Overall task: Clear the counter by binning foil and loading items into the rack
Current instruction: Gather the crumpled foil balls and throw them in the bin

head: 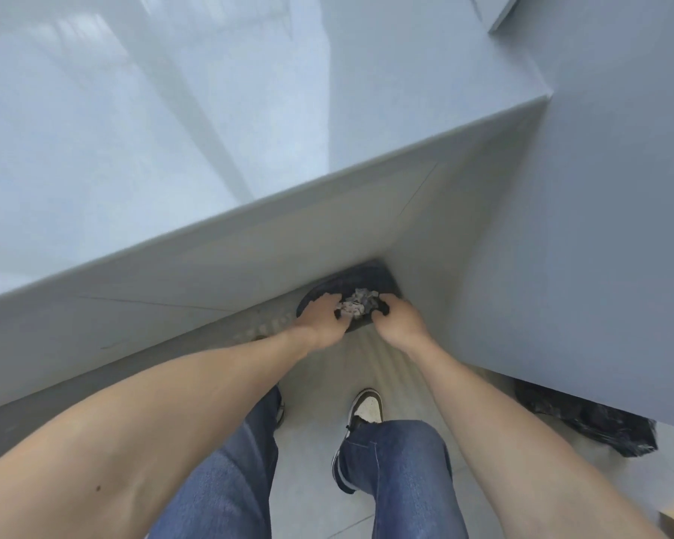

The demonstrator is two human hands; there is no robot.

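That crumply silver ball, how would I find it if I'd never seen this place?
Start at the long pale grey counter and look under its front edge, down in the corner by the floor, where the round dark bin sits. The crumpled silver foil ball is right above the bin, pinched between the left hand and right hand. It's the only shiny, wrinkled thing there.

No legible text, label, brand, number or sign anywhere in view

Both bare arms reach forward and down. The left hand (320,322) and right hand (399,320) sit close together, fingers curled, gripping foil (358,303).
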